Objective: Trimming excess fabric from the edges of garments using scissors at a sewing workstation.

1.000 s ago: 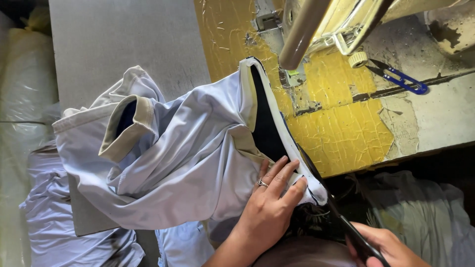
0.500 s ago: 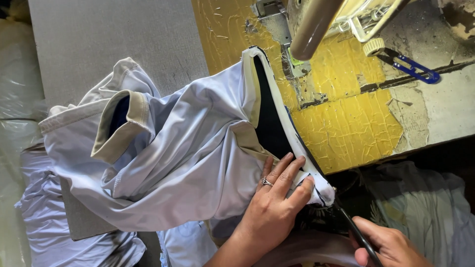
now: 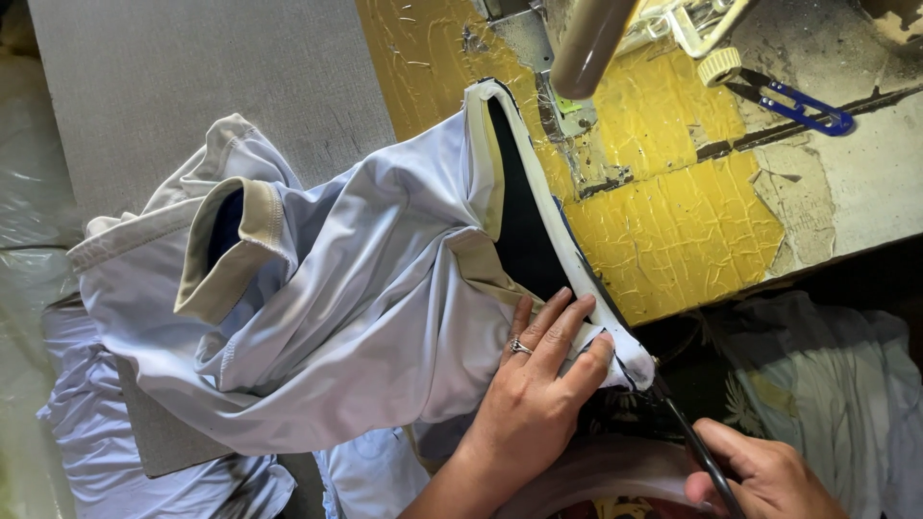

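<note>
**Trimming the hem end of a pale blue shirt at the sewing table**

While the left hand (image 3: pixel 534 399) lies flat with fingers spread on the pale blue shirt (image 3: pixel 356 317), the cream-and-navy edge band (image 3: pixel 538 207) runs from lower centre of the frame up to the machine foot (image 3: pixel 562 115) at top centre. Band end sits at lower centre-right, right under the left fingertips (image 3: pixel 601 346), just off the table edge. Left hand grips nothing, it only presses the cloth down; ring on one finger.

The right hand (image 3: pixel 760 476), lower right corner, is closed around dark scissors (image 3: pixel 687 437). Blade tips point up-left and meet the band end; can't tell if blades are open or closed, too dark.

To do this cut well, as I judge it: keep left fingertips close to the band end so the cloth stays taut, but clear of the blades. Cut only the loose thread or tail, not the white stitched edge. Short snip with the tips, not a long bite. The stretchy fabric looks apt to shift, so press firm.

Around: yellow cracked table top (image 3: pixel 673 211) centre-right, grey felt pad (image 3: pixel 192 86) upper left, folded beige collar (image 3: pixel 236 250) at left, blue thread snips (image 3: pixel 798 106) upper right, more pale garments (image 3: pixel 144 471) lower left, patterned cloth (image 3: pixel 817 365) lower right.
</note>
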